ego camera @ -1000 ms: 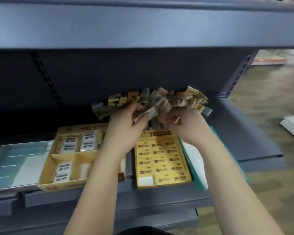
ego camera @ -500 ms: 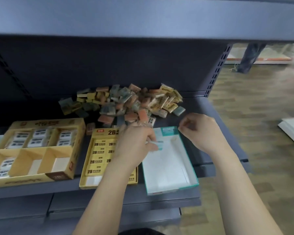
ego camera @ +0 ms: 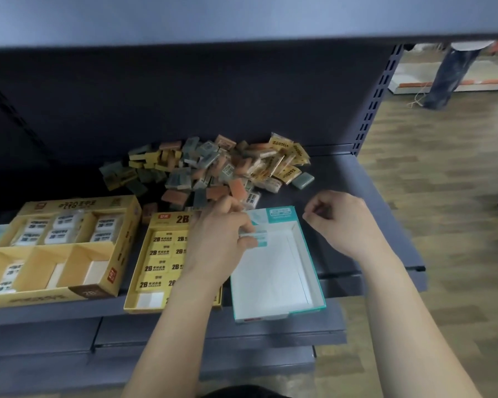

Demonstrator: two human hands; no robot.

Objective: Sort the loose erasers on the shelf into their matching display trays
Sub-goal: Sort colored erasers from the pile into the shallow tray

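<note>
Came away from the loose pile (ego camera: 213,168) at the far side a second ago; now works over the near trays. Pinches one teal-and-white eraser (ego camera: 256,237) in the left hand (ego camera: 219,245), just above the far left corner of the teal tray (ego camera: 281,214). Holds the right hand (ego camera: 339,222) clenched right of that tray, with nothing visible inside. Probably light, slightly rubbery, slick in its wrapper; best gripped across the long edges and laid flat.

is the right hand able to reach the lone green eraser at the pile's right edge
Probably yes: the right hand hovers just in front of the green eraser, with only bare shelf between them.
</note>
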